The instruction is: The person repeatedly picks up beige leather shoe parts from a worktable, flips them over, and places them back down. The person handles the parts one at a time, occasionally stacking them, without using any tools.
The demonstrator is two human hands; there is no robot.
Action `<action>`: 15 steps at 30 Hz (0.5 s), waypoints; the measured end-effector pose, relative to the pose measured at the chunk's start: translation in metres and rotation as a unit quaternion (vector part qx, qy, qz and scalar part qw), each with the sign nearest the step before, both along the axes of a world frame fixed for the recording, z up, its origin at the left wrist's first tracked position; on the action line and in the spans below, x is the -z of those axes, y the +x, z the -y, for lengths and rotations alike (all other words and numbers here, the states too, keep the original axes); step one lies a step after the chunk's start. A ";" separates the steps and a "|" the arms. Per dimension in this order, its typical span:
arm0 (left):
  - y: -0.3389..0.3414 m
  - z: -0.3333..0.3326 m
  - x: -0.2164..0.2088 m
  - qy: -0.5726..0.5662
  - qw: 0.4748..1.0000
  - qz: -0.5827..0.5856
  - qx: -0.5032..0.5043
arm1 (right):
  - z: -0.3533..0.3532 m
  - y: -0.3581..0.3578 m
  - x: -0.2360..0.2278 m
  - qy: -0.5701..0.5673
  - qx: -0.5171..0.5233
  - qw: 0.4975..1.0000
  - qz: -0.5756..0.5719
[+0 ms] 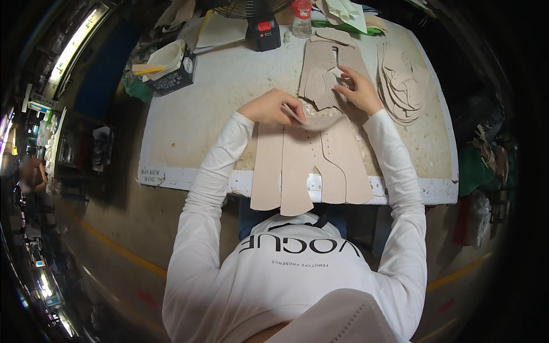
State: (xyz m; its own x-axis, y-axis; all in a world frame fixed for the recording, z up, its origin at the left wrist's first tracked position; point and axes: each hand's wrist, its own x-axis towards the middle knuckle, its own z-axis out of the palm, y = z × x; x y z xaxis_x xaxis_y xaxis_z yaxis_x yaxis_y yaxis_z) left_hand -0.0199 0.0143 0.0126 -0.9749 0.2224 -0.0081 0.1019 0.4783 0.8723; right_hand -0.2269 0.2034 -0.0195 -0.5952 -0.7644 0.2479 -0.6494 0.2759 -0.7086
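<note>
My left hand [275, 107] is closed on the edge of a beige leather-like piece [325, 122], which is lifted and slightly blurred. Below it, long beige cut panels [298, 171] lie side by side, their rounded ends hanging over the table's front edge. Some carry lines of small holes. My right hand [359, 91] hovers with thumb and forefinger apart, beside a small stack of beige pieces [320, 88]. That stack rests on larger beige pieces [317, 54] farther back. Whether the right fingertips touch the stack, I cannot tell.
On the worn white table [211, 123], a pile of curved beige pieces [403, 86] lies to the right. A black box [174, 77] stands at the left. Toward the back are a fan with a black battery base [264, 35] and a clear bottle [302, 20].
</note>
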 end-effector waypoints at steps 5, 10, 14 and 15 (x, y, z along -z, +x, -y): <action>0.009 -0.006 -0.007 -0.021 0.999 -0.006 0.030 | 0.030 -0.001 0.003 0.022 -0.027 0.999 0.010; 0.009 -0.005 -0.006 -0.031 0.999 -0.002 0.025 | 0.029 0.002 0.002 0.045 0.006 0.997 0.065; 0.010 -0.006 -0.005 -0.021 1.000 -0.009 0.017 | 0.019 0.004 -0.004 0.068 0.004 0.994 0.089; 0.011 -0.006 -0.005 -0.020 1.000 -0.005 0.010 | 0.016 0.004 -0.007 0.043 0.011 0.996 0.080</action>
